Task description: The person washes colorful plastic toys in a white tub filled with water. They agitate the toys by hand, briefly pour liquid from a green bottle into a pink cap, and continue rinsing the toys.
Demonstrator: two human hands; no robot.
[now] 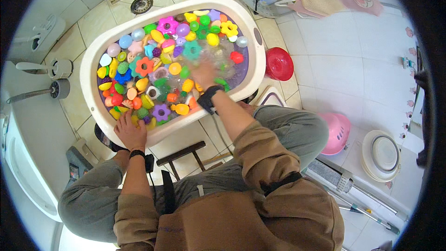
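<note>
A cream-coloured plastic baby bathtub point(170, 130) with a purple inner floor holds water and many floating toys. My left hand point(131, 130) lies over its near-left rim, fingers apart, fingertips beside yellow and green toy pieces. My right hand point(204, 73) is motion-blurred at the water, right of the middle; whether it holds anything cannot be made out. Around it float a teal flower ring point(192, 50), an orange slice-like toy point(175, 68) and a toy pineapple point(187, 85). Farther right, a red toy point(237, 57) floats in stirred water.
A red basin point(279, 63) stands on the tiles right of the tub. Dark stool bars point(181, 153) lie between my legs. Toilet brushes point(60, 89) and a floor drain point(141, 5) are at left and behind. A pink basin point(334, 134) and folded pale basin point(381, 155) rest at right.
</note>
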